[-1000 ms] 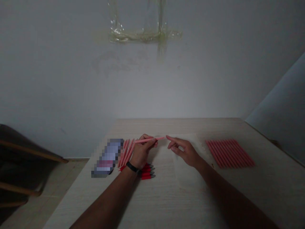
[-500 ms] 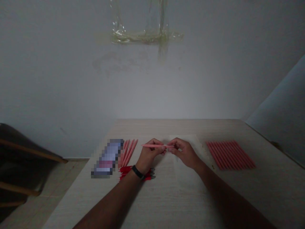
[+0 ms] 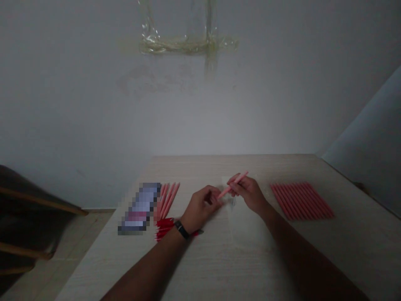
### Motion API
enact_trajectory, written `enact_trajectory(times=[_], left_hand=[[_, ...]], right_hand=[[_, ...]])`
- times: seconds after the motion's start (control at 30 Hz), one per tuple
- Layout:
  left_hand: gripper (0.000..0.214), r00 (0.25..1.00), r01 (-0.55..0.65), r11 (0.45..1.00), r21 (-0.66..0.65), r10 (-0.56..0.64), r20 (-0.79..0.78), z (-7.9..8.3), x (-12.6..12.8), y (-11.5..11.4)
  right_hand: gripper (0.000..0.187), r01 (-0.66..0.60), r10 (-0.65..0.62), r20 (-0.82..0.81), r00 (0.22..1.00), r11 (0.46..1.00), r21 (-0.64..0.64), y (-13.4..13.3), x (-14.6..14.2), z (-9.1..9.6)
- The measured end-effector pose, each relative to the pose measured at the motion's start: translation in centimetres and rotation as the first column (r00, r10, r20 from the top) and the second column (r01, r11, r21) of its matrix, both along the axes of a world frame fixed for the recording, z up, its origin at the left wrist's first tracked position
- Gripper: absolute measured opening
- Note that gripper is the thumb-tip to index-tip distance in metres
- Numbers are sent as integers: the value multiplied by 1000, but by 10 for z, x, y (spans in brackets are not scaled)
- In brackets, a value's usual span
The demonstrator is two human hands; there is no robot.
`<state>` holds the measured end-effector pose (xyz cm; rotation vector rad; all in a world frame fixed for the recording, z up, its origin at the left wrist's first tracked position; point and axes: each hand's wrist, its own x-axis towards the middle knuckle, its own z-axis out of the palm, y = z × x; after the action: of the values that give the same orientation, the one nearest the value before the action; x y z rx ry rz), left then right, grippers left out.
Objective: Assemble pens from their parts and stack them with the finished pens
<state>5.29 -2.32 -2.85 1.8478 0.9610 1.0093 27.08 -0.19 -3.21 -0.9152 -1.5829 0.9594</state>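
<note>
A slim pink pen (image 3: pixel 233 185) slants up to the right between my hands. My right hand (image 3: pixel 249 192) has its fingers closed around the upper part of the barrel. At the lower end, the curled thumb and fingers of my left hand (image 3: pixel 203 205) meet the pen's tip; the exact contact is partly hidden. Beneath my left wrist, which wears a black band (image 3: pixel 181 230), lies a bundle of red pen-like pieces (image 3: pixel 164 228) with dark ends, partly covered by the arm. Several more pink pens (image 3: pixel 169 200) lie left of my left hand.
A row of pink pens (image 3: pixel 302 200) lies side by side at the right. A blurred-out phone-like object (image 3: pixel 139 209) is at the table's left. A pale translucent sheet (image 3: pixel 247 228) lies under my right hand. Behind the wooden table (image 3: pixel 200 267) stands a wall with tape (image 3: pixel 178 46).
The pen has gone from nearly level to slanted, its far end now up at the right. My right hand has shifted its hold onto the barrel; my left hand has moved to the lower end.
</note>
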Motion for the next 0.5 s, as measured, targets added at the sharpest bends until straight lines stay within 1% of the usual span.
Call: enact_trajectory(times=[0.03,0.07,0.1,0.17,0.2,0.23,0.3,0.5], left_hand=[[34,993,41,995,87,-31,-115,0,1,-3],[42,971,115,981,154,-79,-226,1,1,-5],[47,938,198,960,199,-126,-324,0,1,-6],[51,853,338,913,227,-195,-484,-2,1,-8],[50,815,381,898,221,-213,-539,-4,1,-9],[50,785,406,889,212,-221,-578,-5,0,-9],[51,754,422,884,201,-219,-619,-9,0,-8],[54,731,445,873,201,-225,-644,-13,-2,-6]], right_hand=[[25,66,-68,62,996,998,23,2,6,0],[26,141,-145,130,981,989,42,5,12,0],[25,187,-193,193,962,981,50,8,18,-1],[23,217,-220,280,934,975,41,13,27,-3],[23,214,-212,313,926,976,31,15,30,-5],[22,205,-200,340,919,979,21,16,31,-6],[23,202,-193,386,902,979,19,17,30,-8],[27,250,-255,446,858,966,72,17,29,-8]])
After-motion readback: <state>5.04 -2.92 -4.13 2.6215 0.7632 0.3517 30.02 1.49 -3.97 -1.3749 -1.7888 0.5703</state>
